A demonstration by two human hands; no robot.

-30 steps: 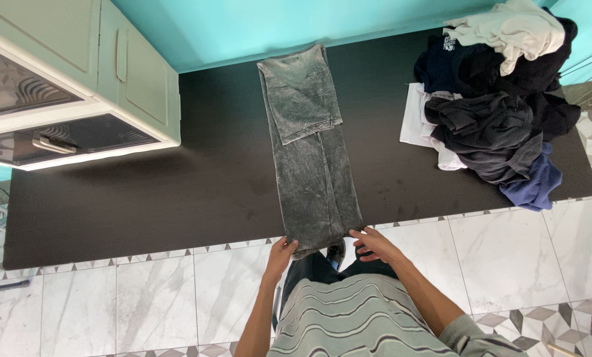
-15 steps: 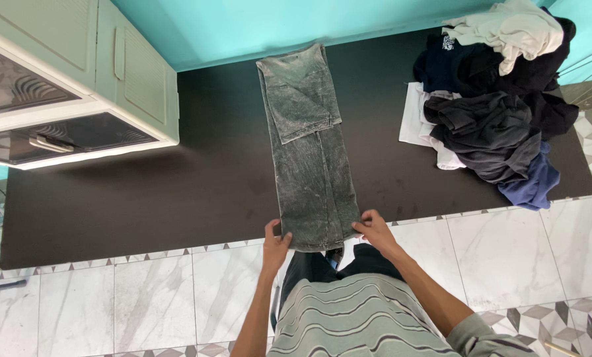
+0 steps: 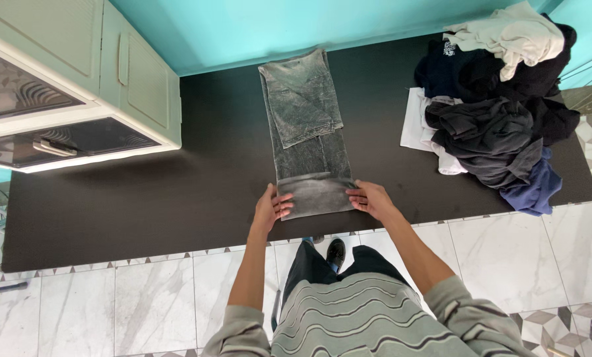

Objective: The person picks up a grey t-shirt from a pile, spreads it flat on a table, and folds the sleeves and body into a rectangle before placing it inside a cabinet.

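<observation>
The long grey washed-denim trousers (image 3: pixel 307 132) lie lengthwise on the dark matte tabletop (image 3: pixel 177 192), and I take them as the landmark. They are already narrowed to one strip, the two legs laid one on the other. At the end of the trousers farthest from the person, a piece is turned back over the strip. At the nearest end, a short part is lifted and turned over too — it lies as a paler band across the strip, not yet pressed flat.

The left hand (image 3: pixel 270 206) holds the left corner of this band, fingers curled and pinched on the cloth. The right hand (image 3: pixel 370 198) holds the right corner in the same way, fingers closed on the edge.

As I judge it, the folding is about halfway: both ends are started, but the near fold must go further up and the packet is not compact yet.

To the right of the trousers a heap of dark, white and blue unfolded clothes (image 3: pixel 494 106) lies well apart. To the left stands a pale green cabinet (image 3: pixel 78 86).
</observation>
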